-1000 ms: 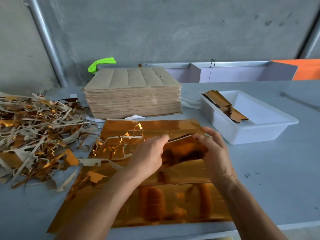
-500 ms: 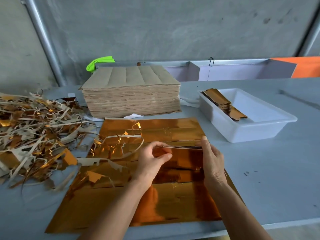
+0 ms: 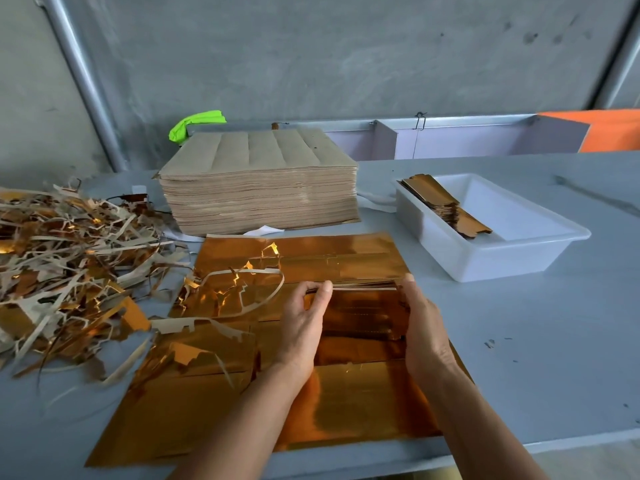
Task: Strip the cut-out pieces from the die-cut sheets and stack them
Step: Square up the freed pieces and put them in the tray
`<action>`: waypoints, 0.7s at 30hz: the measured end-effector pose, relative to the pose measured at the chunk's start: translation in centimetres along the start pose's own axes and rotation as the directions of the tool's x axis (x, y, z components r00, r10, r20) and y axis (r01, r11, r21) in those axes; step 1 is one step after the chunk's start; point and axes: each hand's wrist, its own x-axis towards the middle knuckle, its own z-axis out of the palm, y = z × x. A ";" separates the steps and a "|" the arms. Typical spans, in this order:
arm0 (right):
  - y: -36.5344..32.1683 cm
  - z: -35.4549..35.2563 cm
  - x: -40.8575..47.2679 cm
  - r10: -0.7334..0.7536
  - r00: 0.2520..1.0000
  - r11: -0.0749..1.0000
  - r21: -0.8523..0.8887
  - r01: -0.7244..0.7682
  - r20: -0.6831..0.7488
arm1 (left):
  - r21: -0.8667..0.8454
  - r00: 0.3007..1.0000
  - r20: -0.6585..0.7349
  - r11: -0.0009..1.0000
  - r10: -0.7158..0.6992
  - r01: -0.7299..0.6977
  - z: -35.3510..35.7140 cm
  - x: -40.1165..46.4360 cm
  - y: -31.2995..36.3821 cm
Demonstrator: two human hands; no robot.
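Both grips (image 3: 301,323) (image 3: 424,327) clasp gold pieces (image 3: 363,306) between them.

One head-worn camera looks forward and down, close over the grey table (image 3: 519,358), facing the far concrete wall (image 3: 346,53).
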 end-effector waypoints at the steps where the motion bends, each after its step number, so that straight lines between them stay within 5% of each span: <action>1: 0.1 -0.4 -0.1 -0.008 0.999 1.000 0.006 0.008 0.053 | -0.003 1.000 0.005 1.000 0.011 -0.011 0.0 0.0 -0.1; 4: 0.4 -1.5 -0.1 -0.116 0.985 0.983 -0.126 0.132 0.125 | 0.010 0.999 0.035 1.000 0.026 -0.027 -0.2 0.1 -0.3; 7: 0.8 -1.5 0.3 -0.185 0.982 0.942 -0.278 0.186 0.028 | 0.027 0.999 0.046 1.000 0.009 -0.010 -0.3 0.5 -0.5; 12: 0.1 -1.1 0.4 -0.210 0.977 0.975 -0.078 0.206 -0.047 | 0.014 0.999 -0.041 0.999 -0.028 0.029 -0.8 1.0 -0.4; 16: -0.9 -0.1 -0.5 -0.136 0.991 0.960 0.248 0.133 -0.005 | -0.398 0.981 -0.036 0.903 -0.191 0.162 -0.4 0.8 0.1; 19: -0.6 1.7 -1.6 -0.102 0.993 0.949 0.304 0.081 0.055 | -0.554 0.972 0.051 0.804 -0.228 0.218 0.4 0.1 0.5; 21: -0.7 2.3 -1.8 -0.124 0.992 0.962 0.244 0.121 -0.002 | -0.464 0.985 0.038 0.871 -0.166 0.164 0.7 -0.6 0.8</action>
